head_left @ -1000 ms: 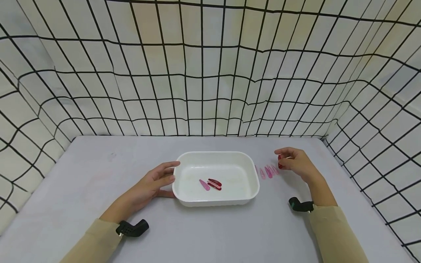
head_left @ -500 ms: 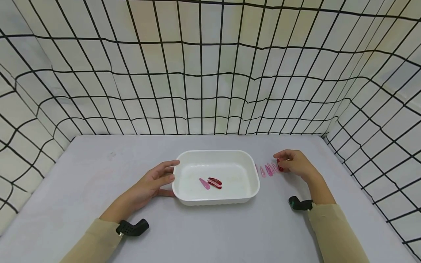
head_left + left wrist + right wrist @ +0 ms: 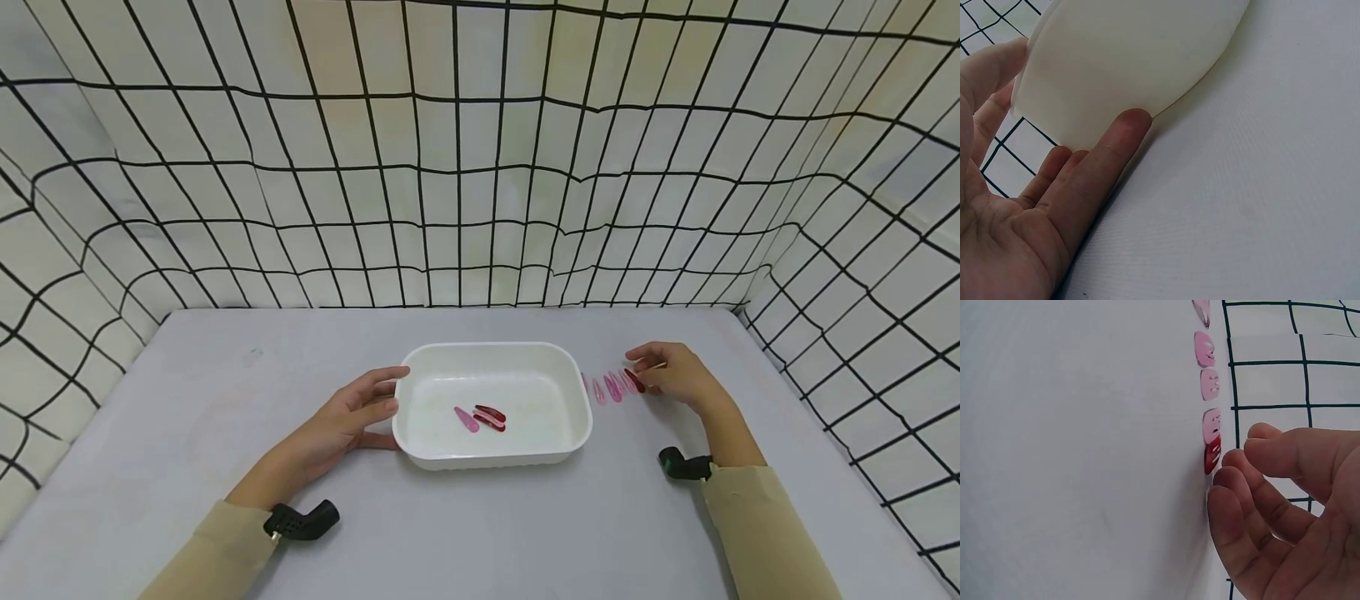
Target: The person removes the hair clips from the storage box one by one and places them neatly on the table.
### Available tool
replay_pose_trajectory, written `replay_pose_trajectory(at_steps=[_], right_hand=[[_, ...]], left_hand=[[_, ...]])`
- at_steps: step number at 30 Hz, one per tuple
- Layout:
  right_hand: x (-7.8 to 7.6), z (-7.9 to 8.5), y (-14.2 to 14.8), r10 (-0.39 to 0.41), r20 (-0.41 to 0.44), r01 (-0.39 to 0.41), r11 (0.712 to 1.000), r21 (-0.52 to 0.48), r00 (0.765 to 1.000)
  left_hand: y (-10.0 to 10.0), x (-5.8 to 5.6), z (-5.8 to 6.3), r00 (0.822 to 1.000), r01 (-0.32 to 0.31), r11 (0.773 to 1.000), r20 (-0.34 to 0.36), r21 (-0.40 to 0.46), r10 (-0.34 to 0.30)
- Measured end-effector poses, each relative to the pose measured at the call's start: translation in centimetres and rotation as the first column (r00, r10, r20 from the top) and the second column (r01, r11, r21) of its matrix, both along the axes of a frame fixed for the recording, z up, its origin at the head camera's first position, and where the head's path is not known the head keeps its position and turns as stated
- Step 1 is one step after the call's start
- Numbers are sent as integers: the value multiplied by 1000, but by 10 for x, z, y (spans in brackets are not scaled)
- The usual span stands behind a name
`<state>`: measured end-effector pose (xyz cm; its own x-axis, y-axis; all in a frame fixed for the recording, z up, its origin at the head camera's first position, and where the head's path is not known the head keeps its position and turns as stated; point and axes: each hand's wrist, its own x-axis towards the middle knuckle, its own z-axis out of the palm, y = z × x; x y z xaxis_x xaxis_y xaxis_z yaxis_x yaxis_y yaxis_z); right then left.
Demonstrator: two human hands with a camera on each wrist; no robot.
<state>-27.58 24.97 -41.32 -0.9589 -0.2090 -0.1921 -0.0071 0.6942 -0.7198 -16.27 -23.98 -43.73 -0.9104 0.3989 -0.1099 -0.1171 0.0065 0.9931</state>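
Observation:
My left hand (image 3: pixel 341 417) rests spread fingers against the left end of a white plastic tray (image 3: pixel 420 457); the left wrist view shows fingertips touching the outer wall of the tray (image 3: pixel 1104 69). Inside the tray lie a pink snap hair clip (image 3: pixel 467 419) and a few red and pink ones bunched together. To the tray's right, my right hand (image 3: pixel 675 372) hovers beside a red snap hair clip (image 3: pixel 634 381) at the end of a row of pink clips (image 3: pixel 613 387). In the right wrist view, the right hand (image 3: pixel 1285 512) is apart from the red clip (image 3: pixel 1212 455).
A black wire grid (image 3: pixel 480 171) stands along the back and sides of the white-covered table (image 3: pixel 480 533). Each wrist carries a black camera, the left wrist camera (image 3: pixel 302 521) and the right wrist camera (image 3: pixel 684 465).
The red clip, earlier pinched upright in my right hand, has come down flat at the right end of the row, and the fingers have let go. The left hand stays at the tray.

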Motion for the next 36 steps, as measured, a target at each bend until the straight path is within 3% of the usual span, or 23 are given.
replay_pose_trajectory(at_steps=[7, 16, 21, 24, 29, 36], right_hand=[[7, 15, -16, 19, -98, -20, 1000, -14, 995], [29, 49, -69, 128, -223, -162, 977, -139, 966], [41, 56, -104, 217, -239, -257, 955, -150, 946], [47, 55, -126, 324, -248, -358, 928, -107, 913], [56, 48, -164, 492, -238, -503, 864, 14, 838], [70, 35, -210, 576, -236, -540, 816, 205, 782]], left_hand=[[0, -2, 1, 1000, 4, 1000, -11, -9, -5], [0, -7, 3, 1000, 8, 1000, -11, -9, -8], [-1, -10, 3, 1000, 10, 1000, -14, -3, -10], [-1, -10, 2, 1000, 7, 1000, -6, -4, -7], [0, -9, 0, 1000, -3, 1000, 14, -15, 3], [1, -4, -3, 1000, 0, 1000, 20, -4, 0]])
